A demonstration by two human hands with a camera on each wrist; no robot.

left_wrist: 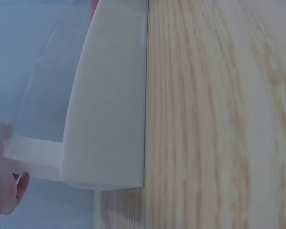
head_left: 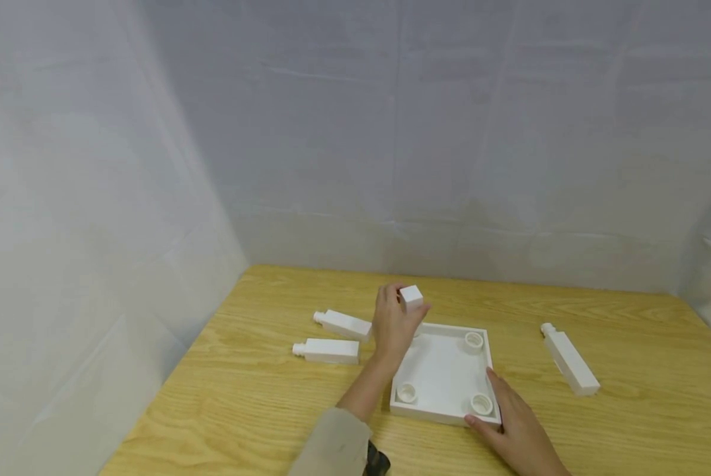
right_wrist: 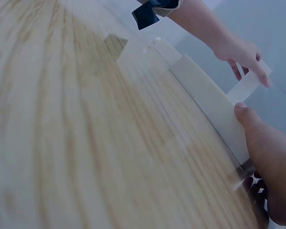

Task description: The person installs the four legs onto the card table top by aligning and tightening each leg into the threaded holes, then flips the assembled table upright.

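Right hand [head_left: 519, 430] rests open on unlabelled white tray [head_left: 445, 378]; left hand [head_left: 394, 324] grips white peg [head_left: 411, 297].

Staged recording booth or lab setup, plain wooden tabletop [head_left: 629, 423], white fabric backdrop [head_left: 391, 132] draped on three sides, identical white plastic assembly parts [head_left: 569, 360] laid out, no household furnishings or clutter

Head view bright, evenly lit, soft diffuse light from above; shadows faint, short, close under white tray [head_left: 445, 373] and pegs. No glare. Backdrop walls bow at edges (wide-angle lens). Both wrist views soft, smeared: wood grain on table [right_wrist: 76, 143] streaked, tray wall [left_wrist: 109, 105] washed pale, near-overexposed, edges fuzzy. Right hand [right_wrist: 271, 162] close to lens, out of focus.
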